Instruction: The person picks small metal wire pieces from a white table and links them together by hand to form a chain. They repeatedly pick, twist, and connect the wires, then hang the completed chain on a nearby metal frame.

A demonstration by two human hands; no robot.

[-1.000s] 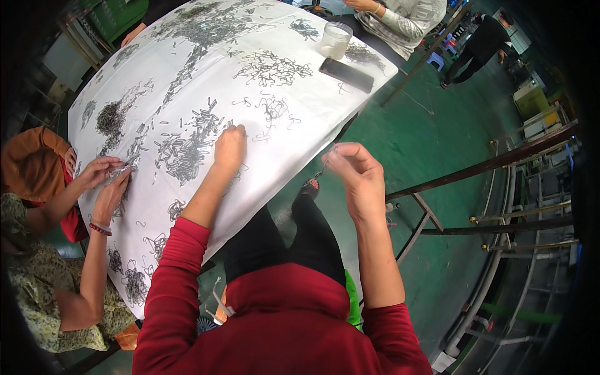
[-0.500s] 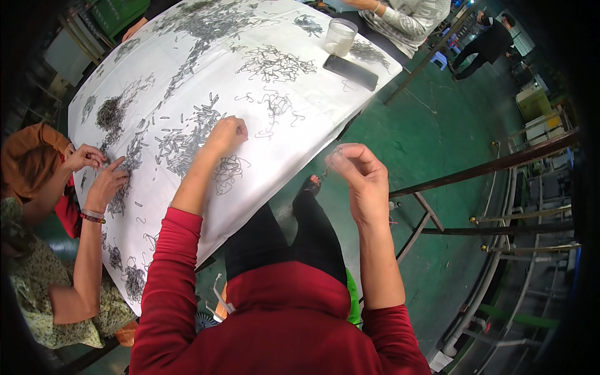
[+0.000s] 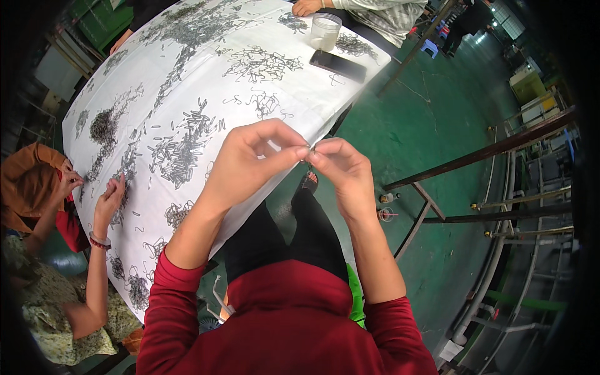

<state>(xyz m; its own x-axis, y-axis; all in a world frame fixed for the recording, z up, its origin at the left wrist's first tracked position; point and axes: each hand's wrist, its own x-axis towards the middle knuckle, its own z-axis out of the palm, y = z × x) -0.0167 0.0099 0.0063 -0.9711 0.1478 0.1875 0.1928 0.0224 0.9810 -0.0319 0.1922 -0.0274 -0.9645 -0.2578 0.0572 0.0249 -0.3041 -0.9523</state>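
While both forearms in red sleeves are reaching up from the lower edge, the left hand (image 3: pixel 250 159) and the right hand (image 3: pixel 340 169) are meeting fingertip to fingertip just off the near edge of the table (image 3: pixel 187 81), above the person's black-clad knees. Each hand is pinching closed, thumb against forefinger, on a small wire piece (image 3: pixel 310 150) that is sitting between the two hands; its exact shape is too small to tell. Behind the hands, the white table is carrying heaps of similar small metal parts (image 3: pixel 181 150), some straight and some hooked, scattered loosely in grey clusters. Farther along the table a dark phone (image 3: pixel 337 65) is lying flat, and a clear plastic cup (image 3: pixel 325 31) is standing upright just beyond it. On the left, another person's hands (image 3: pixel 109 197) are resting on the table among the parts, with a bracelet showing at one wrist. Beyond the far end, a third person in a striped sleeve (image 3: pixel 381 9) is sitting. A green floor (image 3: pixel 425 125) is showing to the right.
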